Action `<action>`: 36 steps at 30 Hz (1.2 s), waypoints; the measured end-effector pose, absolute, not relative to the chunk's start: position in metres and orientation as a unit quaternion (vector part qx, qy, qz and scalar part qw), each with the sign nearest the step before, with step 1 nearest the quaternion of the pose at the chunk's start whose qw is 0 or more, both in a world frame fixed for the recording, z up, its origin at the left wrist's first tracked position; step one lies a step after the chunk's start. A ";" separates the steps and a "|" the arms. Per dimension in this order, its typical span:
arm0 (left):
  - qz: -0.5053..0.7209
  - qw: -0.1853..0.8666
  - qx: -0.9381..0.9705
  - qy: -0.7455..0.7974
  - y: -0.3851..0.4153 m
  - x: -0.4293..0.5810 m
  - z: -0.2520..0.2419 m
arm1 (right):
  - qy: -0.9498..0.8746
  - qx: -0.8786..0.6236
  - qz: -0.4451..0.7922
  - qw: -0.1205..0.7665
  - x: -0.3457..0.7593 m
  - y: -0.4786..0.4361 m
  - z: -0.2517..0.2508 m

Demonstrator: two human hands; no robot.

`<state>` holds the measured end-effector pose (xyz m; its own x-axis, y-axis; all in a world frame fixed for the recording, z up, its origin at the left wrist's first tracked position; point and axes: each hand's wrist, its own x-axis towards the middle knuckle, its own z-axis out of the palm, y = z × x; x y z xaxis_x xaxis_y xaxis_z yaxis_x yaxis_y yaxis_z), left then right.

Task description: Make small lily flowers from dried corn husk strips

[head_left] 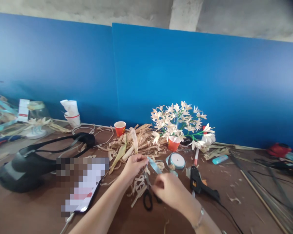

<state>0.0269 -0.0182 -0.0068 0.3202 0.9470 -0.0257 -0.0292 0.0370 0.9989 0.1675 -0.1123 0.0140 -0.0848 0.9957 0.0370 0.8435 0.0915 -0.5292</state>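
My left hand (135,165) is closed in a pinch on a light blue ribbon (154,165). A pale dried husk strip (134,140) stands up just behind that hand; whether the fingers touch it I cannot tell. The ribbon slants down to the right and passes out of sight at my right hand (169,190), whose fingers are curled and slightly blurred, hiding what they hold. Black-handled scissors (147,200) lie below and between the hands, partly covered by the right one. Beyond the right hand lies a spool of blue ribbon (177,160).
Behind the hands are a heap of dried husks (143,133), an orange paper cup (120,129) and a white flower arrangement (178,122) in another cup. A black glue gun (201,185) lies right. Left are a phone (88,188) and a black headset (26,165).
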 end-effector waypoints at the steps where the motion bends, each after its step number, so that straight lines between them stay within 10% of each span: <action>1: 0.416 0.596 0.550 0.412 -0.018 0.027 -0.007 | -0.718 -0.656 0.176 0.153 0.163 -0.116 0.012; 22: 0.426 0.722 0.424 0.343 -0.008 0.019 -0.013 | -0.721 -0.676 0.080 0.128 0.174 -0.117 0.002; 36: 0.463 0.748 0.329 0.343 -0.003 0.012 -0.007 | -0.627 -0.623 0.422 0.200 0.213 -0.099 -0.006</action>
<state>0.0125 -0.0030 -0.0073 0.3358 0.9185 -0.2090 -0.4660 0.3548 0.8105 0.2132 -0.0986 -0.0059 -0.1436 0.9508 -0.2746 0.6125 -0.1326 -0.7793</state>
